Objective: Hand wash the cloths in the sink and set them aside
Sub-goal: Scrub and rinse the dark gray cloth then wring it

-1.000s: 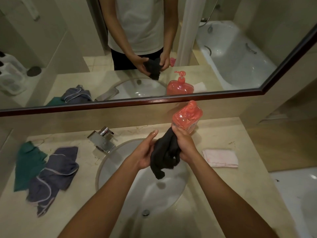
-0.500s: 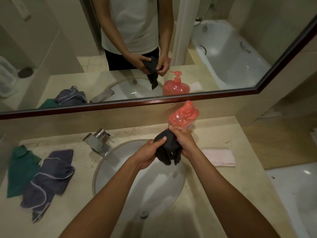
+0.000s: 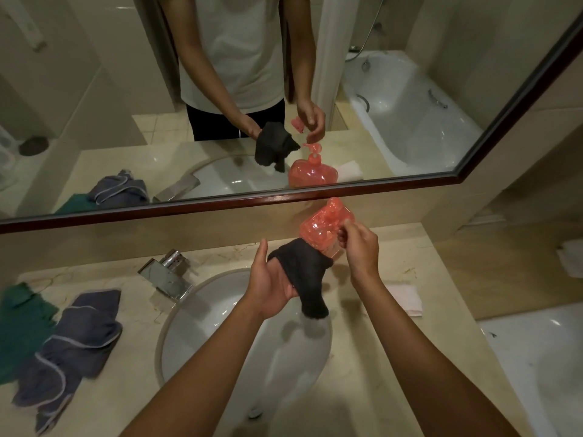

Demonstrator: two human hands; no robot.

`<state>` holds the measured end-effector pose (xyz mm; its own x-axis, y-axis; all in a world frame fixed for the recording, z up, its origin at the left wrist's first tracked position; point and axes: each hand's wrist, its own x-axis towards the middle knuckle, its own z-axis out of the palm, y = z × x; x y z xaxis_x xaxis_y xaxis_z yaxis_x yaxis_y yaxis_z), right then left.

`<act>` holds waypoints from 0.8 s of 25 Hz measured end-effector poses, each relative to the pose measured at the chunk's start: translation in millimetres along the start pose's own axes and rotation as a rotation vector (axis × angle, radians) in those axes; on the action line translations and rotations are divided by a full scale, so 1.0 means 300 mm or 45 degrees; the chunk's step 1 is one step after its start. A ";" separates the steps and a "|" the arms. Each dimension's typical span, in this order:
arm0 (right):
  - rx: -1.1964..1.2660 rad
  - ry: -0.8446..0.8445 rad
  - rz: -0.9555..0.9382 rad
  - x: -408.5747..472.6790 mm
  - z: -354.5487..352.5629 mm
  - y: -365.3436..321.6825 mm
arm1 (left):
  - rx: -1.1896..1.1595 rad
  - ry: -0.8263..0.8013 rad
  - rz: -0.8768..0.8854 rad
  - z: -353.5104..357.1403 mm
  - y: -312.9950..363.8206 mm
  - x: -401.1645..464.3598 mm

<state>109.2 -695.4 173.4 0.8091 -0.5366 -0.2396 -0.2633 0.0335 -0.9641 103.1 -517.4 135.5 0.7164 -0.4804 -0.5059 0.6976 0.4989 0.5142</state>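
A wet black cloth [image 3: 304,272] hangs over the white sink [image 3: 202,316]; my left hand [image 3: 268,288] holds it from below, with its lower end dangling. My right hand [image 3: 361,250] is off the cloth and sits at the pump of the red soap bottle [image 3: 318,228] behind the basin, fingers loosely curled. Whether they touch the pump is unclear. On the counter to the left lie a grey-blue cloth [image 3: 75,339] and a green cloth [image 3: 22,323].
A chrome faucet [image 3: 167,275] stands at the sink's back left. A folded pale pink cloth [image 3: 407,299] lies on the counter to the right. A mirror [image 3: 94,121] runs along the wall behind. Something white [image 3: 542,367] lies beyond the counter's right edge.
My right hand let go of the black cloth and moved up to the soap bottle's pump. My left hand now holds the cloth alone, and it hangs lower.
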 end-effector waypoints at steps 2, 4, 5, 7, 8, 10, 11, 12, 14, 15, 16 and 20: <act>-0.078 0.028 -0.140 0.045 -0.002 -0.048 | -0.069 -0.025 0.067 0.045 0.007 0.030; -0.219 -0.028 -0.217 0.100 0.010 -0.093 | -0.117 -0.015 0.138 0.092 0.011 0.063; -0.302 -0.084 -0.234 0.127 0.022 -0.106 | -0.136 -0.009 0.169 0.114 0.010 0.080; -0.464 -0.218 -0.247 0.177 0.045 -0.109 | -0.182 0.002 0.218 0.152 0.011 0.109; -0.531 -0.288 -0.249 0.198 0.054 -0.104 | -0.204 0.004 0.231 0.168 0.012 0.121; -0.627 -0.392 -0.247 0.236 0.066 -0.097 | -0.259 0.002 0.237 0.192 0.016 0.145; -0.675 -0.411 -0.255 0.255 0.068 -0.095 | -0.281 0.002 0.240 0.197 0.016 0.155; -0.736 -0.422 -0.271 0.274 0.070 -0.095 | -0.291 0.007 0.248 0.200 0.018 0.165; -0.863 -0.445 -0.311 0.297 0.074 -0.092 | -0.285 0.019 0.267 0.194 0.021 0.181; -0.920 -0.453 -0.332 0.302 0.074 -0.089 | -0.279 0.017 0.271 0.191 0.022 0.187; -0.971 -0.457 -0.347 0.305 0.073 -0.082 | -0.274 0.011 0.273 0.189 0.023 0.190; -1.118 -0.450 -0.398 0.306 0.066 -0.055 | -0.287 -0.010 0.278 0.183 0.015 0.196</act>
<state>198.0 -728.5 165.1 0.9808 -0.1284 -0.1471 -0.1915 -0.7787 -0.5975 148.6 -582.9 146.2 0.8499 -0.3493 -0.3944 0.5089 0.7381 0.4430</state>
